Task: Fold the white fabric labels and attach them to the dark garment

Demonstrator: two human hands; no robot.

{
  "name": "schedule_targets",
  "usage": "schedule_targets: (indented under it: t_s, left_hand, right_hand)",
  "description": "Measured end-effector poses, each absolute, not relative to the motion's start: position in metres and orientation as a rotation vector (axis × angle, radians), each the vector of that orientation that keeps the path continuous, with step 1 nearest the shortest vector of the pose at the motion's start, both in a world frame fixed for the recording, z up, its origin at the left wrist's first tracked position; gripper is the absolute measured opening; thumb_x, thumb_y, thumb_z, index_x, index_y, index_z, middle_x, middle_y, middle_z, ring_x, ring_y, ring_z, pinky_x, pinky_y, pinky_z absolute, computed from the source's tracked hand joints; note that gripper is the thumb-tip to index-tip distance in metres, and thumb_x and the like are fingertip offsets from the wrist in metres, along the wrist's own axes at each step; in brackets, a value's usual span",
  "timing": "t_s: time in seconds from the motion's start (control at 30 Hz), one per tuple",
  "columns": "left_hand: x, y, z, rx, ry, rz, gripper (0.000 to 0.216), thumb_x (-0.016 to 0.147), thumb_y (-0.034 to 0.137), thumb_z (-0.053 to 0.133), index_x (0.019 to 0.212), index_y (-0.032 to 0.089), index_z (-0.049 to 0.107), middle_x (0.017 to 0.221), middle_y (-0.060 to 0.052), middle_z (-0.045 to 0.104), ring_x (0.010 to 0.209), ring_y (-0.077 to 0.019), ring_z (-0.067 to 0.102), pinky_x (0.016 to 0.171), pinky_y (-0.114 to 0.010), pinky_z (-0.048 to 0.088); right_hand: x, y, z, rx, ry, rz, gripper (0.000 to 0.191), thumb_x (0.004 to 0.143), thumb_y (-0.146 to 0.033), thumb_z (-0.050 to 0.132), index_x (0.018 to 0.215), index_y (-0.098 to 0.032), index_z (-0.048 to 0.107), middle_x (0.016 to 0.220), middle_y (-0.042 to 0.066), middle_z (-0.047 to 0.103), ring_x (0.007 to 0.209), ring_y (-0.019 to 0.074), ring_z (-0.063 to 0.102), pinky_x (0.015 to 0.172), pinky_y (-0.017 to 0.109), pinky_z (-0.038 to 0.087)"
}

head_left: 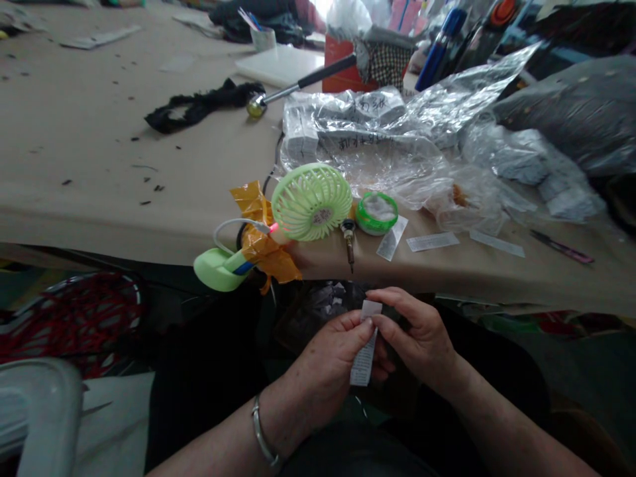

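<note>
1 printed strip: left hand pinches it
Right hand: touching it; can't tell if pinching
Handling: best kept flat

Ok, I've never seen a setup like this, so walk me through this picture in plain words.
There is no machine here: these are a person's bare hands, seen from a camera worn on the head, looking forward and down. The left hand pinches a printed strip; the right hand has its thumb at the strip's upper part, though whether it grips is hard to tell. Beyond them is a table. Near its edge are a green fan, a green tub, a pointed tool and three loose strips, with plastic bags behind.
</note>
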State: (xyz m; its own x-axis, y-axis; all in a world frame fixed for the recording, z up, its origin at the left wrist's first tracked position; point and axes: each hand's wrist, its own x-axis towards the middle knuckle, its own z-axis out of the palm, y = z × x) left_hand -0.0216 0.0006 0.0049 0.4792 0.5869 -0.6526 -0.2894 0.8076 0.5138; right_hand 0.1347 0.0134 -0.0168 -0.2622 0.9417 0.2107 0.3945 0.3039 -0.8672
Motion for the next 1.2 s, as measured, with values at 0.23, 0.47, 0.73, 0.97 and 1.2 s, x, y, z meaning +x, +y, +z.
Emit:
schedule_targets:
  t_s: [0.23, 0.47, 0.73, 0.97, 1.2]
  left_hand:
    - [-0.026, 0.001, 0.005, 0.371, 0.897, 0.524, 0.021, 0.088, 0.033, 0.053, 0.083, 0.013, 0.058, 0.069, -0.004, 0.059, 0.061, -0.0126, 0.057, 0.063, -0.026, 0.045]
    - [-0.024, 0.003, 0.004, 0.333, 0.92, 0.528, 0.02, 0.087, 0.031, 0.053, 0.081, 0.013, 0.057, 0.066, -0.003, 0.058, 0.057, -0.0117, 0.057, 0.06, -0.024, 0.045]
    - [-0.025, 0.001, -0.001, 0.334, 0.938, 0.557, 0.024, 0.087, 0.037, 0.055, 0.084, 0.013, 0.056, 0.066, 0.0, 0.057, 0.056, -0.0112, 0.058, 0.057, -0.023, 0.044]
    - [-0.026, 0.002, 0.004, 0.397, 0.987, 0.564, 0.025, 0.087, 0.037, 0.054, 0.078, 0.014, 0.055, 0.065, 0.0, 0.055, 0.055, -0.0106, 0.056, 0.057, -0.023, 0.041]
    - [-0.03, 0.009, 0.008, 0.513, 1.084, 0.629, 0.021, 0.086, 0.032, 0.055, 0.085, 0.012, 0.061, 0.07, -0.002, 0.06, 0.064, -0.011, 0.055, 0.066, -0.024, 0.043]
  right_hand:
    - [0.135, 0.011, -0.016, -1.159, -1.902, 0.823, 0.026, 0.088, -0.016, 0.053, 0.113, -0.019, 0.061, 0.1, 0.005, 0.067, 0.091, 0.014, 0.064, 0.081, 0.024, 0.053]
    - [0.137, 0.008, -0.022, -1.133, -1.983, 0.745, 0.029, 0.089, -0.015, 0.053, 0.118, -0.018, 0.057, 0.104, 0.006, 0.065, 0.096, 0.0132, 0.062, 0.085, 0.023, 0.05]
    - [0.133, 0.009, -0.021, -1.324, -1.45, 1.367, 0.014, 0.088, -0.029, 0.059, 0.098, -0.02, 0.062, 0.086, -0.001, 0.066, 0.074, 0.0089, 0.062, 0.068, 0.018, 0.049]
    - [0.125, 0.022, -0.024, -1.279, -1.112, 1.708, 0.022, 0.082, -0.036, 0.065, 0.079, -0.015, 0.061, 0.063, -0.002, 0.06, 0.053, 0.0067, 0.052, 0.053, 0.017, 0.044]
    - [0.112, 0.029, -0.01, -1.212, -1.156, 1.693, 0.019, 0.083, -0.033, 0.062, 0.074, -0.018, 0.056, 0.048, -0.005, 0.053, 0.039, 0.0083, 0.049, 0.042, 0.019, 0.042]
